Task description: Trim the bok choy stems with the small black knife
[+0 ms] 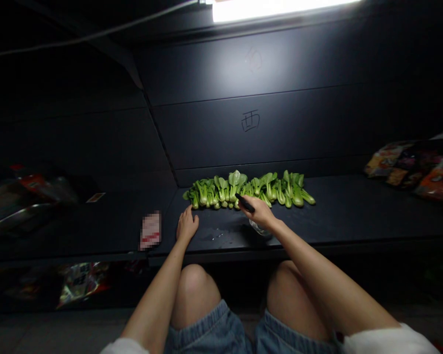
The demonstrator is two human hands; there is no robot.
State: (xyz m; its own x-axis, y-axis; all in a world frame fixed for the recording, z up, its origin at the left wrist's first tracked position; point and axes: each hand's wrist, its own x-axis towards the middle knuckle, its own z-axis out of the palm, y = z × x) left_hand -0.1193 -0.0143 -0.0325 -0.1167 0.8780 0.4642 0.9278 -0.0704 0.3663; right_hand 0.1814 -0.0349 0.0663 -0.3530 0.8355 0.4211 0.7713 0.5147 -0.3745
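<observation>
Dark shelf (335, 209), laid with a row of leafy greens (239, 189)

Clocked from the greens, with 12 straight ahead. Nearest, at 8 o'clock on a lower level, a shiny packet (79, 282) with print too blurred to read. At 5, close in, gripped in the closed right hand (258, 211), a black piece (244, 202); just below that hand, a clear container (259, 227), contents impossible to make out. At 8, open and palm down on the shelf, the left hand (187, 223), fingertips just beside the end of the row; farther out, a pixelated label (150, 230). Toward 6, wet drops (217, 235). Well apart at 9, a blurred red-labelled bottle (35, 183) and a metal tray (18, 219). At 3, orange and dark snack bags (402, 164), brands unreadable. At 12, on the back panel (206, 137), handwritten "西" (250, 121); above, a fainter mark (253, 59), then a bright lamp (280, 7).
</observation>
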